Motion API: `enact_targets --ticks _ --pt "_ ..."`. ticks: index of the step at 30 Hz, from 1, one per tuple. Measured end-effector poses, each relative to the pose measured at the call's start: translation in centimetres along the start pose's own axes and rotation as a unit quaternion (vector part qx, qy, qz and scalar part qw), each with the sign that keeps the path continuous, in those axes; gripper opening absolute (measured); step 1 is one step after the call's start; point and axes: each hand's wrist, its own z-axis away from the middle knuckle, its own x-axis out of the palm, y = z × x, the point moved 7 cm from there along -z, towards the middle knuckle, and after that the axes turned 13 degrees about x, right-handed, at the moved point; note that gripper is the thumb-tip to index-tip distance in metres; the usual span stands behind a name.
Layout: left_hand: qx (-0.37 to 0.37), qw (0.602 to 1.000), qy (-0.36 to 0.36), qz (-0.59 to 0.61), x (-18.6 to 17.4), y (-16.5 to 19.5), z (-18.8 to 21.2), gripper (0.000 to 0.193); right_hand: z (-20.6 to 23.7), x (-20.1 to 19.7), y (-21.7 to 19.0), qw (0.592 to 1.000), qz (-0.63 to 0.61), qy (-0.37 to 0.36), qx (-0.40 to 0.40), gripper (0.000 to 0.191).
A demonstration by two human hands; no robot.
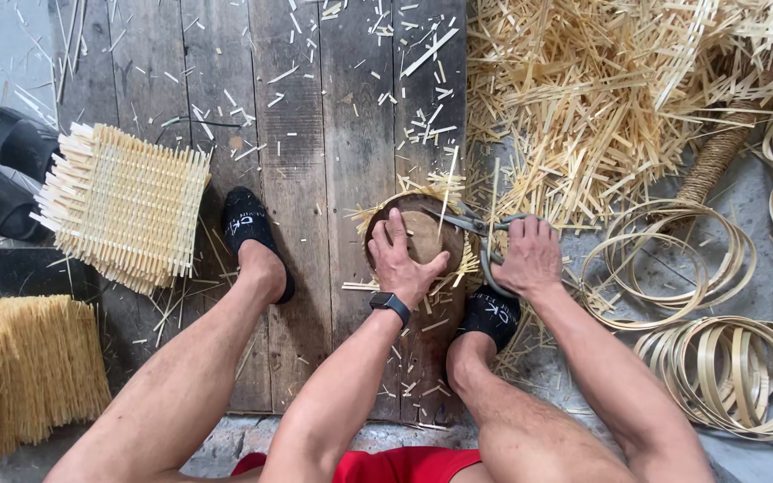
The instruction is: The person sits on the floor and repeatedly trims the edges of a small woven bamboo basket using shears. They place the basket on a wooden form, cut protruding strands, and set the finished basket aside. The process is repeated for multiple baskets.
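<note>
1. Left hand [402, 259] lies palm-down on a round wooden mould [422, 234] that carries a woven bamboo piece [458, 261]; fingers flat and spread, clamping rather than pinching.
2. Right hand [527, 258] is closed around the handles of a pair of scissors [473, 225]; blades point left, over the mould's upper right rim, just beside the left fingertips.
3. The mould sits on the plank floor [297, 179] between the person's feet, with loose strip ends sticking out round it.
4. Risk, in my judgement: the blades work close to the left fingers, so a slip could nick them.
5. Risk: a mould held only by palm pressure may turn under the cut, giving an uneven trim.
6. Offcuts [583, 98] lie heaped behind; bamboo hoops [726, 367] lie to the right
</note>
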Motion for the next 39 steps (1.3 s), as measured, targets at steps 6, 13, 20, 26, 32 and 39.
enact_targets --ticks 6,13,20,26,32,39 --pt "0.053 0.997 -0.046 0.018 -0.1 -0.3 -0.5 0.126 -0.6 0.7 0.8 0.996 0.018 -0.085 0.003 0.026" --pt "0.097 0.987 -0.127 0.021 0.3 -0.2 -0.6 0.126 -1.4 -0.8 0.1 0.998 0.046 0.042 -0.032 0.041" --pt "0.148 0.969 -0.194 0.044 -0.4 -0.4 -1.2 0.124 -1.7 -0.4 -0.1 0.998 0.025 -0.009 -0.063 0.034" --pt "0.19 0.945 -0.265 -0.019 -0.2 0.2 -0.8 0.119 -2.3 1.1 0.2 0.993 0.079 -0.067 -0.059 0.016" --pt "0.064 0.989 -0.129 -0.01 0.1 0.6 0.0 0.124 -2.6 0.2 -0.5 0.996 0.009 0.0 -0.088 0.028" --pt "0.155 0.963 -0.216 -0.032 0.6 1.1 0.2 0.12 -2.4 1.4 0.0 0.987 0.093 -0.114 -0.064 0.017"
